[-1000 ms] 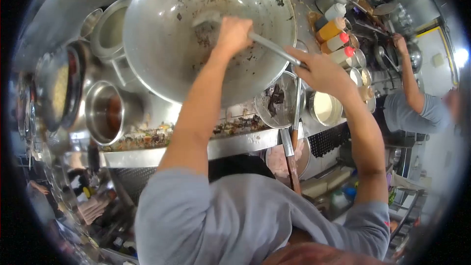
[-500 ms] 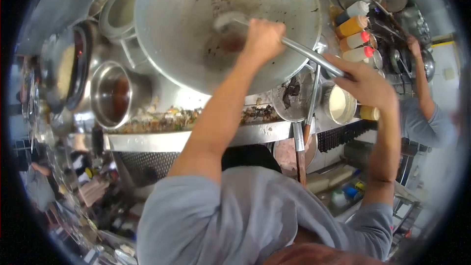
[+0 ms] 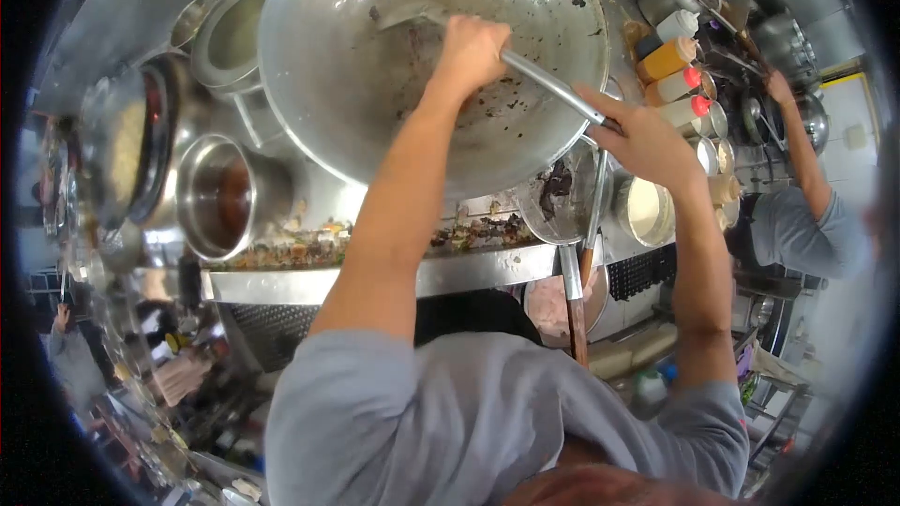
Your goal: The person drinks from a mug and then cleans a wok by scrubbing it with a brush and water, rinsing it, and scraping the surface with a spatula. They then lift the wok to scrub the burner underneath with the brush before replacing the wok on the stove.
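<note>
A wide metal wok (image 3: 309,84) fills the top middle, its inside dotted with dark burnt bits and brownish residue. My left hand (image 3: 472,56) is closed around the long handle of a wok spatula (image 3: 548,82), above the wok. At the handle's upper end, past the wok's right rim, my right hand (image 3: 652,142) grips it too. The spatula's head rests low against the inside of the wok, left of my left hand, and is partly blurred.
Food scraps (image 3: 478,232) lie along the counter's front ledge. A steel pot (image 3: 202,234) of brown liquid stands left. Right are a strainer (image 3: 553,192), a cream-filled container (image 3: 647,211) and several squeeze bottles (image 3: 670,61). A co-worker's arm (image 3: 802,136) reaches in at far right.
Both hands have moved left with the spatula, my left slightly upward. Its head has slid left and up along the wok's inside. Brown liquid at the wok's bottom shows less.
</note>
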`<state>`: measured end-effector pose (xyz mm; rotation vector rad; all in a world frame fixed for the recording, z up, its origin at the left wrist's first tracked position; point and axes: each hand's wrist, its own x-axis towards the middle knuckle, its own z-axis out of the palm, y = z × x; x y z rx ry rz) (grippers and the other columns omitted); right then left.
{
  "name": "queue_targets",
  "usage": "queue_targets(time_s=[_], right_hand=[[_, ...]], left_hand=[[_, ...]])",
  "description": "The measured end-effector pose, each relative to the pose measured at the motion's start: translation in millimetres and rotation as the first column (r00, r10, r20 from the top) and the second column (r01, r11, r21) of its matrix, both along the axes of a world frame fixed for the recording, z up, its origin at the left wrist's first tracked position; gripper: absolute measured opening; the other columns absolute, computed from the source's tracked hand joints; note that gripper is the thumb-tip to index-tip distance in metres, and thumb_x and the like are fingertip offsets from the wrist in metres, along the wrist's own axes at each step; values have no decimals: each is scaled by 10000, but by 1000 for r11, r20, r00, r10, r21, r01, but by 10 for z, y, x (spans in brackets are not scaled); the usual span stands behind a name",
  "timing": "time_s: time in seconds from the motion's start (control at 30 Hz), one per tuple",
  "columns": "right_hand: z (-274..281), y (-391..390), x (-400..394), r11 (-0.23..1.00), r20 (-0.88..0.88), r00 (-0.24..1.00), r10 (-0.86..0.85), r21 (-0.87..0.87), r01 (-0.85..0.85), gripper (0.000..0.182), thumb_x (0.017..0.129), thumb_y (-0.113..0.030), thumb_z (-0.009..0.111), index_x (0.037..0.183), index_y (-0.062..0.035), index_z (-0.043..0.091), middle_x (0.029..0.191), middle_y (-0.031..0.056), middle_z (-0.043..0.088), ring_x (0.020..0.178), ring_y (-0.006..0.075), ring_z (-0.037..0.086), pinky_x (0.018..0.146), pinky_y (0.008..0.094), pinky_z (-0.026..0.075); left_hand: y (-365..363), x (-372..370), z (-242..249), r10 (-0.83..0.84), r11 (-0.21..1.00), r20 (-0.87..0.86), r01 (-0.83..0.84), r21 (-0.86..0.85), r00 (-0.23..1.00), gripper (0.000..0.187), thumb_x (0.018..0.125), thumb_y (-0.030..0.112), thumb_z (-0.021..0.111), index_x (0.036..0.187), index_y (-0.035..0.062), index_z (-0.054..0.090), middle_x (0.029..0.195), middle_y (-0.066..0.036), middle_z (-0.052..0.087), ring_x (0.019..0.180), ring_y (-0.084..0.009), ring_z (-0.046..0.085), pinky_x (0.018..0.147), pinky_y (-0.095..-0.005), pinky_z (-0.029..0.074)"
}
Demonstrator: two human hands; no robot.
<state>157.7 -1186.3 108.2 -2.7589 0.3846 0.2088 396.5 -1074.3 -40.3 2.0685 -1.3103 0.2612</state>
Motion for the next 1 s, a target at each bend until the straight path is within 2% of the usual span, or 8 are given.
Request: queue_targets(time_s=[0.13, 0.17, 0.2, 0.4, 0.53, 0.73, 0.87, 1.0], right_hand=[[149, -143, -322, 980, -5, 985, 175, 99, -173, 544, 893, -161, 625, 1422, -240, 523, 915, 233, 676, 841, 370, 688, 775, 445, 512], [393, -6, -333, 983, -221, 975, -8, 178, 49, 529, 892, -171, 642, 1407, -237, 541, 912, 229, 676, 814, 357, 683, 767, 434, 513], [360, 0, -260, 983, -224, 975, 2, 180, 39, 529, 892, -171, 642, 1407, -237, 541, 912, 229, 676, 814, 357, 683, 767, 434, 513], [108, 52, -60, 994, -5, 998, -59, 90, 59, 514, 898, -189, 639, 1402, -224, 545, 951, 234, 677, 862, 349, 689, 777, 424, 513], [203, -46, -218, 983, -131, 991, 24, 181, 0, 519, 907, -208, 628, 1415, -229, 524, 973, 250, 670, 903, 392, 666, 792, 439, 510], [-32, 119, 258, 982, -83, 985, -153, 104, 161, 516, 914, -211, 627, 1419, -243, 527, 913, 234, 672, 828, 298, 708, 777, 411, 517], [28, 10, -94, 988, -65, 998, 8, 156, 2, 520, 901, -188, 652, 1409, -201, 543, 806, 206, 643, 720, 270, 652, 729, 367, 508], [10, 187, 276, 962, -68, 974, -215, 156, 223, 508, 909, -185, 644, 1407, -177, 544, 827, 228, 649, 758, 257, 671, 746, 362, 509]], left_hand=[[157, -573, -175, 58, 998, 21, -58, -9, 998, 126, 689, 117, 767, 712, 155, 648, 735, -55, 668, 794, -266, 638, 835, -417, 413], [185, -710, -186, 48, 999, -27, -48, 2, 998, 129, 692, 120, 769, 726, 158, 651, 727, -49, 660, 777, -251, 632, 840, -409, 408], [161, -632, -159, 58, 998, -30, -58, 4, 998, 129, 692, 120, 769, 726, 158, 651, 727, -49, 660, 777, -251, 632, 840, -409, 408], [-58, -96, 28, 6, 987, -5, -6, 161, 1000, 130, 696, 146, 774, 732, 155, 649, 758, -44, 665, 860, -276, 634, 876, -446, 408], [82, -433, -228, 36, 999, 11, -36, -9, 999, 153, 680, 170, 780, 685, 162, 627, 747, -28, 656, 856, -269, 625, 846, -443, 414], [-55, 309, -60, 5, 999, 168, -11, 35, 986, 170, 678, 154, 775, 670, 154, 606, 724, -26, 651, 769, -265, 620, 795, -425, 438], [184, -221, -107, 31, 994, -10, -30, 106, 999, 129, 685, 148, 770, 707, 174, 645, 787, -17, 678, 866, -250, 625, 877, -421, 412], [-140, 296, 6, -33, 992, 104, 20, 127, 994, 126, 687, 164, 766, 742, 161, 653, 803, -33, 684, 866, -272, 623, 880, -427, 417]])
